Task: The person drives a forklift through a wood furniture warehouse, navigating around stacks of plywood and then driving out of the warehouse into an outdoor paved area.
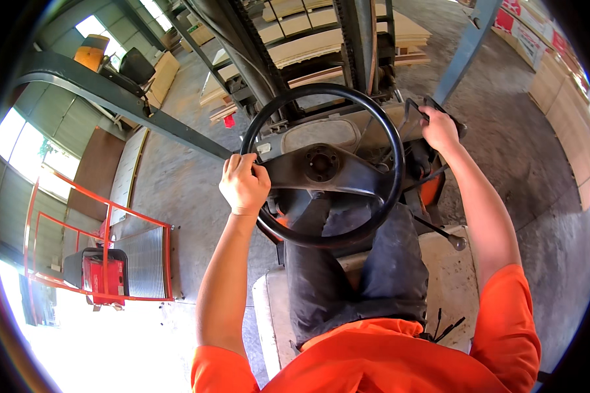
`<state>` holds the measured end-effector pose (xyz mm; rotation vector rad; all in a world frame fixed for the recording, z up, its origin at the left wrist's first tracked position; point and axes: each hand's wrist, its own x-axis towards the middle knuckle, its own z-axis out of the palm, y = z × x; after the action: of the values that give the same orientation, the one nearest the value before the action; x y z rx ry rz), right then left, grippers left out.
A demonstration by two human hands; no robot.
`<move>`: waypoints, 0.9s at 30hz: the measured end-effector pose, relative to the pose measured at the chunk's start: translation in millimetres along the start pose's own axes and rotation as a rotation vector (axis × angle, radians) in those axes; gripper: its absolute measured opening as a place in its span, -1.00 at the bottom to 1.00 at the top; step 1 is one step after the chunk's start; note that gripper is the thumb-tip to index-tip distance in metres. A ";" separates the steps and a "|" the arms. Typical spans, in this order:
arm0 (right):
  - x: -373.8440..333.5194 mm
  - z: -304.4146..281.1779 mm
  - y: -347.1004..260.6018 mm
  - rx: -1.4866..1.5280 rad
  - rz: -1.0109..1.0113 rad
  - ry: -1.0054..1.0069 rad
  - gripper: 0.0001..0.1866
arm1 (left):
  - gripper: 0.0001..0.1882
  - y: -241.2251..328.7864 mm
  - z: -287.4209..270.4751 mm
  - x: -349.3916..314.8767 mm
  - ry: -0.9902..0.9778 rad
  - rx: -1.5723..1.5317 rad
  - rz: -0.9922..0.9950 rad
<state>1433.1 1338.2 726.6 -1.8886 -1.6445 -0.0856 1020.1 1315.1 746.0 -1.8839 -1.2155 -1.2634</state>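
Observation:
I sit at a forklift with a large black steering wheel (322, 162) in front of me. My left hand (245, 183) is closed round the left side of its rim. Over to the right of the wheel, my right hand (440, 129) is bent over a dark control lever (410, 109), its fingers curled at the top; part of the grip is hidden under them. Lower down, beside my right thigh, a lever with a round dark knob (459, 243) stands untouched.
Ahead rises the forklift mast (357, 39), with stacked wooden boards (308, 49) beyond it. Grey posts (131, 114) flank the cab. A red-railed frame (105, 255) stands at the left. Wooden panels (560, 111) stand at the right. Bright light washes out the lower left.

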 end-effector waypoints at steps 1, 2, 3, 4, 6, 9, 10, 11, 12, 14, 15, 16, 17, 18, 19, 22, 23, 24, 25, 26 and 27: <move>1.5 2.1 -1.8 -0.017 0.018 0.009 -0.66 | -0.85 0.0 1.2 -1.4 0.004 -0.009 -0.002; 2.2 4.1 -2.5 -0.034 0.036 0.019 -0.66 | -0.85 -0.4 2.9 -1.2 0.013 -0.010 0.005; 2.6 6.2 -2.1 -0.051 0.055 0.029 -0.66 | -0.85 -1.1 5.5 0.5 0.023 -0.012 0.011; 1.1 11.3 3.8 -0.012 0.003 0.120 -0.69 | -0.85 -1.9 7.0 0.0 0.028 -0.011 0.012; 4.3 20.1 13.1 -0.026 0.020 0.116 -0.69 | -0.85 -2.7 8.8 3.2 0.020 -0.005 0.006; 9.4 23.9 18.5 -0.041 0.036 0.111 -0.69 | -0.85 -0.2 12.3 7.6 0.033 -0.010 0.001; 10.4 24.8 20.2 -0.044 0.040 0.110 -0.69 | -0.85 1.4 12.3 7.6 0.039 -0.017 0.003; 11.1 25.7 22.1 -0.045 0.026 0.115 -0.68 | -0.85 3.0 11.5 7.3 0.046 -0.025 0.006; 11.5 26.7 23.7 -0.045 0.012 0.120 -0.67 | -0.85 5.7 7.7 4.6 0.017 -0.027 -0.016; 12.4 28.3 26.0 -0.060 0.004 0.130 -0.65 | -0.85 11.4 0.6 -1.1 -0.003 -0.034 -0.012; 12.9 29.7 26.9 -0.074 0.009 0.132 -0.64 | -0.85 15.1 -3.7 -4.9 -0.013 -0.036 -0.010; 13.2 31.7 24.3 -0.081 0.010 0.132 -0.64 | -0.85 20.3 -13.5 -9.1 -0.027 -0.030 -0.023; 13.1 31.6 27.5 -0.081 0.002 0.138 -0.63 | -0.84 30.1 -17.0 -13.2 -0.042 -0.032 -0.021; 13.0 31.1 30.4 -0.082 -0.004 0.144 -0.63 | -0.84 44.4 -23.5 -16.9 -0.065 -0.067 0.003; 14.1 30.0 32.6 -0.076 -0.013 0.149 -0.63 | -0.83 62.9 -33.7 -19.3 -0.090 -0.096 0.028; 23.5 28.1 42.9 -0.105 0.005 0.120 -0.62 | -0.83 118.9 -45.8 -29.1 -0.189 -0.227 0.066; 25.5 30.4 45.4 -0.097 0.009 0.112 -0.62 | -0.83 138.4 -46.8 -28.6 -0.245 -0.248 0.071; 28.2 32.0 49.4 -0.091 0.014 0.105 -0.62 | -0.86 152.2 -39.4 -29.6 -0.267 -0.293 0.126; 31.0 37.2 45.2 -0.067 0.015 0.106 -0.62 | -0.88 160.5 -34.0 -30.6 -0.284 -0.322 0.192; 34.5 35.3 37.5 -0.044 -0.011 0.104 -0.61 | -0.86 166.3 -19.2 -39.9 -0.349 -0.350 0.214; 36.1 33.1 28.9 -0.031 -0.005 0.082 -0.61 | -0.84 172.0 -3.1 -48.0 -0.413 -0.378 0.236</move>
<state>1456.0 1385.0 703.9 -1.8787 -1.6018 -0.1892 1166.9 1220.4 709.0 -2.5772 -0.9465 -1.0601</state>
